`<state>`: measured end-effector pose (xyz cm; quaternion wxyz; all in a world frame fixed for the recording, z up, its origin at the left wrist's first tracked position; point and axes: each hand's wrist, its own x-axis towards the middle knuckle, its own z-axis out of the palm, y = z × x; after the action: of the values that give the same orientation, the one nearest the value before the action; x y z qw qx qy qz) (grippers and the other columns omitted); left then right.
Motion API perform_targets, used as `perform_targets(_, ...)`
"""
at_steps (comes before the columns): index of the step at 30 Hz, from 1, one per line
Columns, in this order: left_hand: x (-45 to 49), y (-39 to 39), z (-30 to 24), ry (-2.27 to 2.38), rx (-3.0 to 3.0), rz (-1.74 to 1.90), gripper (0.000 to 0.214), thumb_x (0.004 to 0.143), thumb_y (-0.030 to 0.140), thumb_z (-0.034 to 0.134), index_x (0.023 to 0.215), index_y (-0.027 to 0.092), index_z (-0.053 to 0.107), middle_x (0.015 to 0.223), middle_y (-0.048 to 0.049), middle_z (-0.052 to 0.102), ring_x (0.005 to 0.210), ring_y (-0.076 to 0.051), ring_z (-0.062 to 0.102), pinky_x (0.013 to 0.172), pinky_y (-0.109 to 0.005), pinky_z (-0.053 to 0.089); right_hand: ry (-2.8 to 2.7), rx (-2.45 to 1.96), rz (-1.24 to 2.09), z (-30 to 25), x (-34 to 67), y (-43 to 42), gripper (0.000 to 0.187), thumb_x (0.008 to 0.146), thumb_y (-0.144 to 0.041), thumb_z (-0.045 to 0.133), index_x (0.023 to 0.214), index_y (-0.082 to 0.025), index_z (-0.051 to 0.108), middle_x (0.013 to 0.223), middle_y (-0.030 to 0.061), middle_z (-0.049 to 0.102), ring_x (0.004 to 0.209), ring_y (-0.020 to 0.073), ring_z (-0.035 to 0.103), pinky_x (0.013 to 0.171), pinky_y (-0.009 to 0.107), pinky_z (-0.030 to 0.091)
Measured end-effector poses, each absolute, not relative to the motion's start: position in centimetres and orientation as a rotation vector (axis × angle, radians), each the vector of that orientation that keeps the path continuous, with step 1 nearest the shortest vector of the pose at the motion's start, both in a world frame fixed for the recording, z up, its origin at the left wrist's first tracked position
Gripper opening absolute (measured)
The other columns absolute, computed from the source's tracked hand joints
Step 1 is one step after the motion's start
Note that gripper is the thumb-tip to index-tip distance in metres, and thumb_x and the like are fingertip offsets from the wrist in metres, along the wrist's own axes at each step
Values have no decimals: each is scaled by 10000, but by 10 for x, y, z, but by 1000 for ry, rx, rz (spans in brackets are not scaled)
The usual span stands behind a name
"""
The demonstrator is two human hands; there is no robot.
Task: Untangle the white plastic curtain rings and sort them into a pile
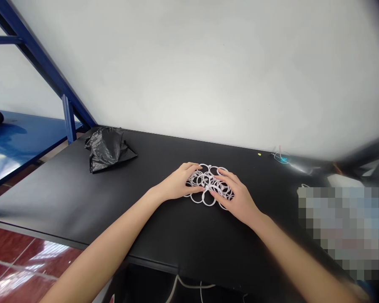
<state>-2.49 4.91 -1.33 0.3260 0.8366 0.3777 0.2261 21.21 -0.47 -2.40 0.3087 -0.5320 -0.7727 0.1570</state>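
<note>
A loose cluster of thin white plastic rings sits on the black tabletop, several of them overlapping and some seeming joined at small knobs. My left hand curls round the cluster's left side, fingers at the far edge and thumb along the near one. From the right, my right hand grips the other side, its thumb and fingers spread over the rings. Both thumb tips come close together near the middle. Parts of the rings are hidden under my fingers.
A crumpled black plastic bag lies at the far left of the black table. Thin cable with a blue piece rests by the white wall. A pixelated item is at right. Blue metal frame stands left; cables hang below the front edge.
</note>
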Motion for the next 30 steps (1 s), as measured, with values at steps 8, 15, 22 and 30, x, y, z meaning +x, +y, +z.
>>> perform_targets(8, -48, 56, 7, 1015, 2166, 427, 795, 687, 603, 759, 1351, 254, 494, 1443, -98, 460, 1327, -310, 435, 1088, -425, 403, -1968, -1387, 394, -22, 212, -5, 369, 857, -391, 669, 1193, -247, 626, 1372, 111, 578, 1256, 313, 563, 1045, 528, 475)
perform_targets(15, -57, 57, 16, 1020, 2171, 367, 769, 682, 514, 781, 1352, 274, 490, 1397, -70, 515, 1291, -304, 465, 1074, -414, 396, -1887, -1343, 368, -19, 214, -2, 295, 855, -351, 665, 1119, -221, 647, 1268, 118, 650, 1182, 290, 622, 1006, 480, 516)
perform_targets(22, -52, 59, 12, 1028, 2166, 451, 601, 769, 423, 726, 1304, 228, 534, 1312, -86, 592, 1165, -270, 562, 985, -390, 458, -1857, -1307, 343, -20, 213, -1, 233, 861, -314, 662, 1075, -221, 658, 1199, 105, 688, 1119, 276, 659, 991, 477, 524)
perform_targets(30, -47, 60, 5, 1022, 2147, 561, 388, 824, 324, 661, 1199, 242, 597, 1174, -48, 663, 1046, -224, 614, 914, -364, 501, -1836, -1343, 340, -20, 214, 0, 247, 855, -337, 658, 1075, -226, 670, 1124, 92, 713, 1042, 274, 680, 917, 455, 560)
